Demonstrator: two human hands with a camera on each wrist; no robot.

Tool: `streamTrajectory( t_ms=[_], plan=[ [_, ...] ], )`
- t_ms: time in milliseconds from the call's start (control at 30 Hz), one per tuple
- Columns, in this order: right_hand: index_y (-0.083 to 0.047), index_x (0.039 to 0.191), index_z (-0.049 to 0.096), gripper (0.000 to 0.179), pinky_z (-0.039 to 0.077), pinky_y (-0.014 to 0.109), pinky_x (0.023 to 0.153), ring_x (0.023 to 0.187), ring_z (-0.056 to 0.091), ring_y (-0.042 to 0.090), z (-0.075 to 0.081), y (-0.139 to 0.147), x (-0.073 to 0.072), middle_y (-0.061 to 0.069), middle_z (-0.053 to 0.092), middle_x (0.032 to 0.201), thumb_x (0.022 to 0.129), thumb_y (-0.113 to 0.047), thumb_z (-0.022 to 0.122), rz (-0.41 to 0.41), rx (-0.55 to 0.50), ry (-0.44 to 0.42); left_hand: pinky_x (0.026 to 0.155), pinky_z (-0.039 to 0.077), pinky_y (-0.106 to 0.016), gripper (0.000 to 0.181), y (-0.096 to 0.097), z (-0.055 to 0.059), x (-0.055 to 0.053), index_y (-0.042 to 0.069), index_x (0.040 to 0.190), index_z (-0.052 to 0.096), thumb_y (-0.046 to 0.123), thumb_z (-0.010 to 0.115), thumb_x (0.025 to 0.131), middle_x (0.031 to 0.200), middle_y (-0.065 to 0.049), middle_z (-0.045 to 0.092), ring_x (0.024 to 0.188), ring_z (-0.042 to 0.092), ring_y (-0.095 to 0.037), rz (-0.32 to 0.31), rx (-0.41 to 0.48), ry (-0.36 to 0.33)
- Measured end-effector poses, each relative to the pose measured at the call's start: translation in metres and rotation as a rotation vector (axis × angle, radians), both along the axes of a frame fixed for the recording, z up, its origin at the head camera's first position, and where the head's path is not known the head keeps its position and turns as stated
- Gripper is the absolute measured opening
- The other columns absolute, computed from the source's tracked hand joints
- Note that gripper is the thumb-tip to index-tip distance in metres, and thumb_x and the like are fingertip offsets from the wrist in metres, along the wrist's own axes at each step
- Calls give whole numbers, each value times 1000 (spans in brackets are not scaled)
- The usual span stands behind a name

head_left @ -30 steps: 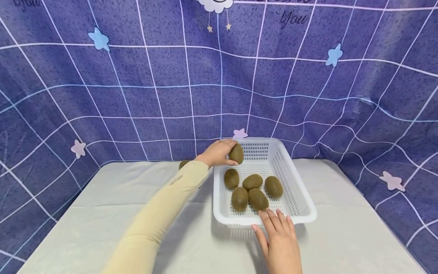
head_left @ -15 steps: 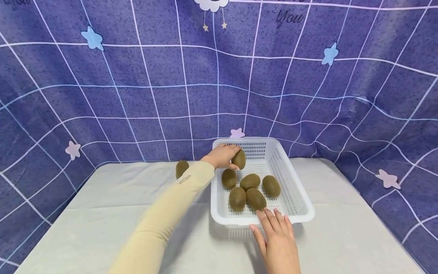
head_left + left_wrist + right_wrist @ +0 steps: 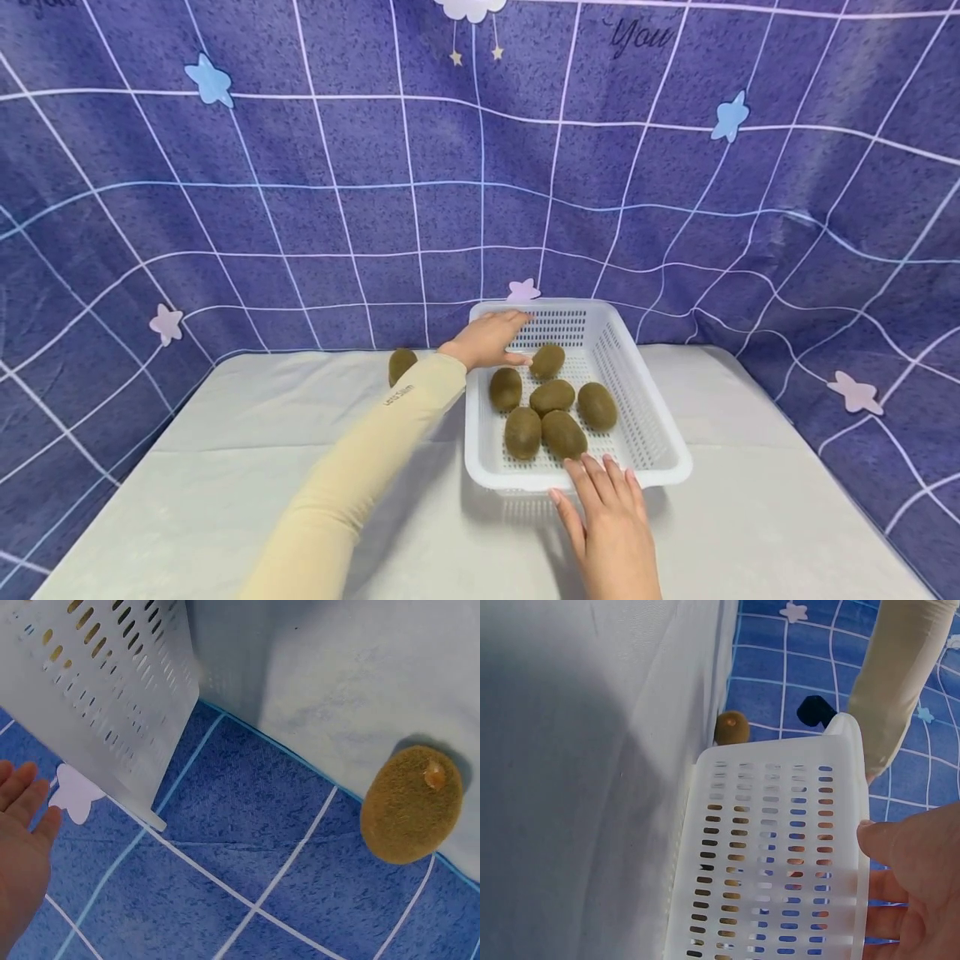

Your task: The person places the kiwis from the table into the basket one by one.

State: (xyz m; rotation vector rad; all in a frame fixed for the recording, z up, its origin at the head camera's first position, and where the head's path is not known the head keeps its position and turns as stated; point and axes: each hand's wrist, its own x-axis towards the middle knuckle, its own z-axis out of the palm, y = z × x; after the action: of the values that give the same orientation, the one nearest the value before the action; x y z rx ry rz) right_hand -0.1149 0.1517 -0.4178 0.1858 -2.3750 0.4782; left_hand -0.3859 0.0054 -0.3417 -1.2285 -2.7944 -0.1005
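Observation:
A white plastic basket (image 3: 641, 400) holds several brown kiwis (image 3: 597, 407). My left hand (image 3: 489, 339) is over its back left part with the fingers spread and nothing in them. One kiwi (image 3: 547, 361) lies just past the thumb. In the left wrist view, the left hand (image 3: 22, 847) shows straight fingers beyond the basket rim. My right hand (image 3: 615, 533) holds the basket's front rim. In the right wrist view, its thumb (image 3: 876, 841) is on the outer side and the fingers go behind the wall. Outside the basket, another kiwi (image 3: 402, 363) sits at the back left.
A pale cloth (image 3: 247, 467) covers the table. Behind it hangs a blue curtain (image 3: 360, 217) with a grid of lines and stars, close to the basket's back wall. My left sleeve (image 3: 360, 483) crosses over the table left of the basket.
The kiwi my left hand was holding now lies in the back part of the basket, and the fingers have let go of it. My right hand has stayed on the front rim.

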Motion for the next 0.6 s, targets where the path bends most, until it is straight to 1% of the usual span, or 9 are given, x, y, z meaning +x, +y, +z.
streamTrajectory(
  t_ms=[100, 167, 300, 367, 500, 600],
  plan=[
    [-8, 118, 66, 39, 30, 54, 104, 119, 52, 39, 1, -1, 1, 13, 64, 121, 86, -32, 69, 4, -5, -3, 114, 27, -39, 71, -7, 1, 1, 5, 145, 39, 44, 64, 90, 146, -9, 43, 136, 38, -24, 0, 50, 9],
    [-8, 118, 66, 39, 30, 54, 104, 119, 52, 39, 1, -1, 1, 13, 64, 121, 86, -32, 69, 5, -5, 0, 114, 27, -41, 69, -13, 2, 2, 5, 144, 40, 42, 64, 91, 146, -10, 44, 136, 38, -25, 0, 92, 6],
    [-8, 117, 66, 39, 30, 55, 104, 119, 52, 40, 1, 0, 1, 13, 64, 121, 86, -32, 68, 6, -6, -3, 114, 26, -45, 66, -28, 6, 4, 7, 145, 40, 39, 63, 92, 147, -11, 43, 137, 36, -27, 37, 168, -20],
    [-9, 117, 66, 39, 31, 55, 103, 119, 52, 40, 0, 0, 1, 14, 64, 121, 87, -33, 68, 6, -6, -2, 113, 27, -47, 65, -38, 7, 3, 6, 144, 41, 38, 63, 93, 146, -12, 43, 136, 37, -28, 54, 208, -26],
    [-9, 117, 66, 39, 31, 55, 103, 119, 52, 40, -1, 0, 0, 14, 64, 121, 88, -35, 67, 6, -6, 0, 111, 31, -45, 64, -63, 5, -1, 3, 142, 43, 38, 64, 92, 142, -15, 47, 132, 43, -30, 88, 288, -25],
    [-9, 118, 66, 40, 31, 56, 102, 119, 52, 40, -1, 0, 0, 14, 64, 121, 88, -35, 67, 5, -7, -1, 112, 30, -46, 65, -83, 2, -4, 2, 142, 44, 37, 65, 91, 141, -17, 47, 132, 41, -34, 122, 325, -44]
  ],
)
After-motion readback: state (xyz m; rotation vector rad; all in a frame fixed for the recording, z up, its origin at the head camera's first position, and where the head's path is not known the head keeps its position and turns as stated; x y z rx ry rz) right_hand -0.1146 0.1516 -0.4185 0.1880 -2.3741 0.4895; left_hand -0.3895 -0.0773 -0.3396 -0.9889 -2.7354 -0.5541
